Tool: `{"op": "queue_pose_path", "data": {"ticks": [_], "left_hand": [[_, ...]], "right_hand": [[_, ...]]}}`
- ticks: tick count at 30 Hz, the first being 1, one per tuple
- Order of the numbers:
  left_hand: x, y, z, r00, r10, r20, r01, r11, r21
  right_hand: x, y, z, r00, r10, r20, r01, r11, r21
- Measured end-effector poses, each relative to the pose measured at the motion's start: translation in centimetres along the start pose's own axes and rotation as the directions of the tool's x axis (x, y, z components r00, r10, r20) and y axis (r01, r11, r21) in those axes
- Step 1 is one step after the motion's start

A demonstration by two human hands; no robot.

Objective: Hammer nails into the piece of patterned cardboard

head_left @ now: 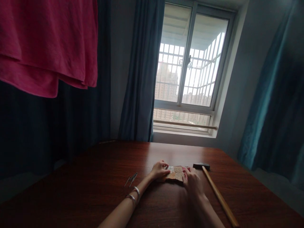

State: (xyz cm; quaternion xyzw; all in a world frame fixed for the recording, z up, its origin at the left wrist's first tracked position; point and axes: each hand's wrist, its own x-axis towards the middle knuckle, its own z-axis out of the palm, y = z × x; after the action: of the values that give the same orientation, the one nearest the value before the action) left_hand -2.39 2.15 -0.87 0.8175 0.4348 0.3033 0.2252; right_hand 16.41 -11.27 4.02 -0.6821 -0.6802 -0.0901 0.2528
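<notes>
A small flat brown board (176,173), speckled with pale dots, lies on the dark wooden table (99,186). My left hand (159,170) rests on the board's left edge with fingers curled over it. My right hand (191,179) holds the board's right edge, fingers bent against it. Both wrists stretch forward from the bottom of the view; the left wrist wears two silvery bangles (134,194).
A hammer (215,187) with a dark head and long wooden handle lies just right of my right hand. A few thin metal nails (131,179) lie to the left. A window (187,69), blue curtains and a hanging pink cloth (47,44) are behind the table.
</notes>
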Motion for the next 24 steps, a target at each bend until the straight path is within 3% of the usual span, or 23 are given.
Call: {"op": "queue_pose_path", "data": {"ticks": [5, 9, 19, 24], "left_hand": [[0.1, 0.1, 0.0, 1.000, 0.007, -0.019, -0.007, 1.000, 0.008], [0.3, 0.0, 0.1, 1.000, -0.003, -0.010, 0.003, 1.000, 0.014], [-0.1, 0.4, -0.1, 0.999, 0.041, -0.006, -0.040, 0.996, 0.080], [-0.7, 0.7, -1.9, 0.989, 0.139, 0.049, -0.142, 0.989, 0.049]], "right_hand": [[3.4, -0.5, 3.2, 0.991, 0.021, 0.132, -0.010, 0.996, -0.086], [3.6, -0.7, 4.9, 0.997, -0.017, 0.078, 0.028, 0.990, -0.139], [1.9, -0.8, 5.2, 0.997, -0.064, -0.044, 0.061, 0.996, -0.072], [1.9, -0.7, 5.4, 0.999, -0.041, -0.029, 0.040, 0.998, -0.041]]}}
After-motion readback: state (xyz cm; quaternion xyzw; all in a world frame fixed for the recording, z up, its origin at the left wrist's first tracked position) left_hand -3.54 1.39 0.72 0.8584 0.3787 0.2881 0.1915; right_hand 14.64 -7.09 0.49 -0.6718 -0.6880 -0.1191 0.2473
